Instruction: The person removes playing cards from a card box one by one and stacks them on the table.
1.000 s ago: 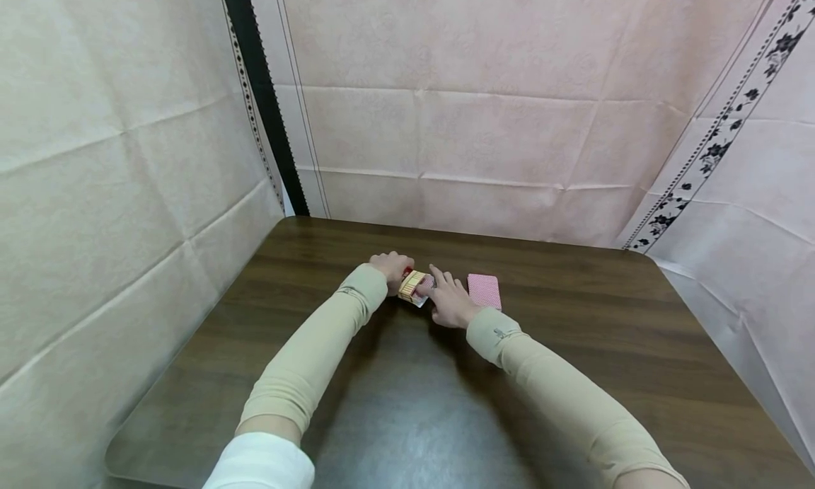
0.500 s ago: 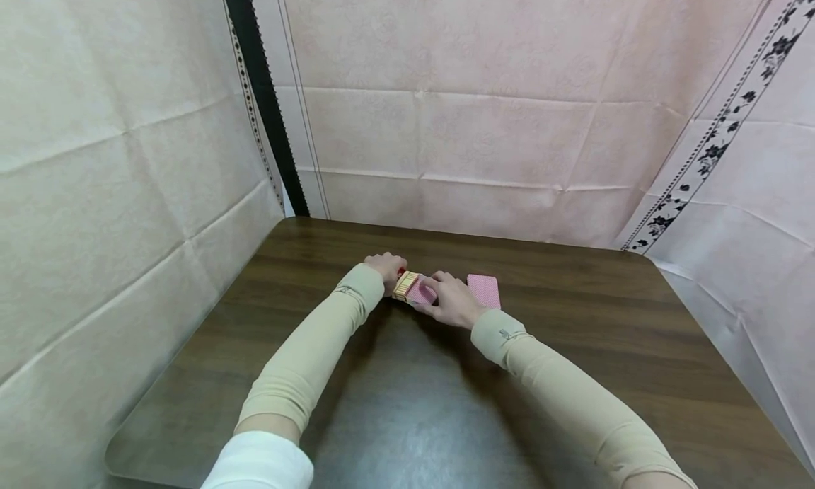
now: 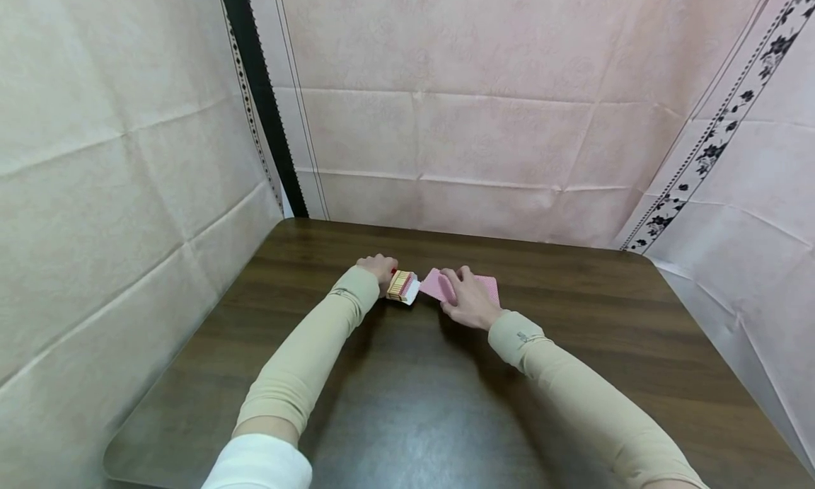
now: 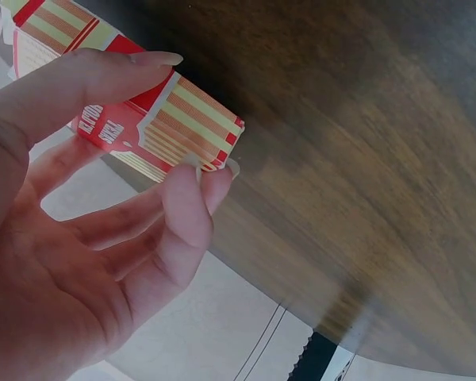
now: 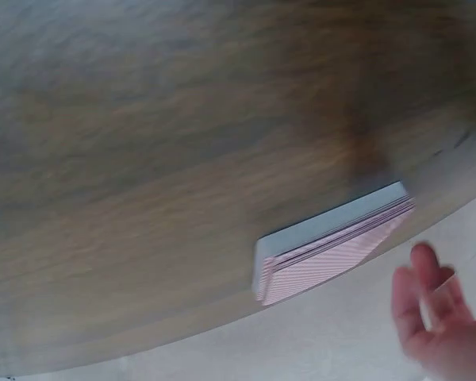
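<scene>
My left hand point(image 3: 378, 268) grips a card box point(image 3: 402, 287) with red trim and yellow stripes. In the left wrist view the thumb presses its face, while curled fingers support the end of the striped box point(image 4: 178, 119). A white flap shows at the box's right end. Just to its right, my right hand point(image 3: 471, 301) holds pink-backed playing cards point(image 3: 434, 284) between thumb and fingers. Partly behind that hand, a stack of pink-backed cards point(image 3: 489, 285) lies on the table. The right wrist view shows the stack point(image 5: 333, 246) from its side, near the blurred fingers point(image 5: 408, 305).
The dark wood table point(image 3: 356, 432) has rounded corners and extends around both arms. Pale cloth walls point(image 3: 458, 135) stand behind it and at both sides. A black strip point(image 3: 264, 100) runs down the back left corner.
My right hand has drawn the pink-backed cards out of the box and moved right, up to the stack. The left hand has shifted slightly left with the box.
</scene>
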{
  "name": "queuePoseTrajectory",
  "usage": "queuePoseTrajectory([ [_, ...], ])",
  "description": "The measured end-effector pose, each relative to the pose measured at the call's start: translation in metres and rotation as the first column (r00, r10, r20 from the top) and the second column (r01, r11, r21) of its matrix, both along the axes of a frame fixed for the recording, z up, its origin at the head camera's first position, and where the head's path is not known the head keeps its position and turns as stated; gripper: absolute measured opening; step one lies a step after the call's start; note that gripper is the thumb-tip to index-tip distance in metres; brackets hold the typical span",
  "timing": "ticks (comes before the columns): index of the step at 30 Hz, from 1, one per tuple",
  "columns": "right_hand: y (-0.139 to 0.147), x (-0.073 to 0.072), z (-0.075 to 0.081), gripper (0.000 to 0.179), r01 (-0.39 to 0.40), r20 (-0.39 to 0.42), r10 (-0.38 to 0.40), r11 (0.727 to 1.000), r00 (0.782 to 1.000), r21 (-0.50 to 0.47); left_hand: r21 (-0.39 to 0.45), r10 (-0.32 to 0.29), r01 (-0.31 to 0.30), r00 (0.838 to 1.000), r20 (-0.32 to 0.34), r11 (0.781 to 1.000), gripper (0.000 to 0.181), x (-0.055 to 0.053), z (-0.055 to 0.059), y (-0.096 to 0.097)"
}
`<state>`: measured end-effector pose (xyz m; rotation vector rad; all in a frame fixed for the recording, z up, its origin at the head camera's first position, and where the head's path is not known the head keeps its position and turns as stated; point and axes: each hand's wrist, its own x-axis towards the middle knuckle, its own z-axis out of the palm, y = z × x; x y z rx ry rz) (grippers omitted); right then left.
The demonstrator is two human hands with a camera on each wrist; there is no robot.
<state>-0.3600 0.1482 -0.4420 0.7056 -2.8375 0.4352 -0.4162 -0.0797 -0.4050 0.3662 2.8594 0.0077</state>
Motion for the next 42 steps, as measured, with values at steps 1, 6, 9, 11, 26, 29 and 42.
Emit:
queuePoseTrajectory([
  [1, 0.002, -0.001, 0.0, 0.064, 0.025, -0.015, -0.025, 1.0, 1.0, -0.004, 0.0, 0.001, -0.001, 1.0, 0.003, 1.0, 0.041, 0.0, 0.0, 0.0],
  [6, 0.012, -0.005, -0.003, 0.058, 0.194, -0.095, -0.195, 0.981, 0.976, -0.013, 0.002, 0.003, -0.003, 1.0, 0.01, 1.0, 0.041, 0.001, 0.001, 0.0],
  [9, 0.017, -0.007, -0.005, 0.055, 0.293, -0.113, -0.293, 0.956, 0.95, -0.01, 0.003, 0.002, -0.002, 1.0, 0.008, 1.0, 0.04, 0.002, 0.002, 0.001],
  [11, 0.019, -0.008, -0.006, 0.054, 0.347, -0.107, -0.346, 0.938, 0.932, 0.0, 0.001, 0.003, -0.003, 1.0, 0.006, 1.0, 0.039, 0.003, 0.002, 0.001],
  [26, 0.03, -0.006, -0.013, 0.06, 0.488, 0.006, -0.492, 0.865, 0.871, 0.115, 0.018, -0.01, 0.01, 1.0, 0.009, 1.0, 0.04, 0.012, 0.011, 0.001],
  [29, 0.03, -0.005, -0.015, 0.064, 0.484, 0.015, -0.491, 0.862, 0.871, 0.15, 0.013, -0.001, 0.001, 1.0, 0.016, 1.0, 0.042, 0.007, 0.007, 0.002],
  [42, 0.024, -0.006, -0.013, 0.062, 0.432, -0.099, -0.421, 0.889, 0.902, 0.15, 0.021, -0.012, 0.012, 1.0, 0.002, 1.0, 0.044, 0.015, 0.014, 0.004],
])
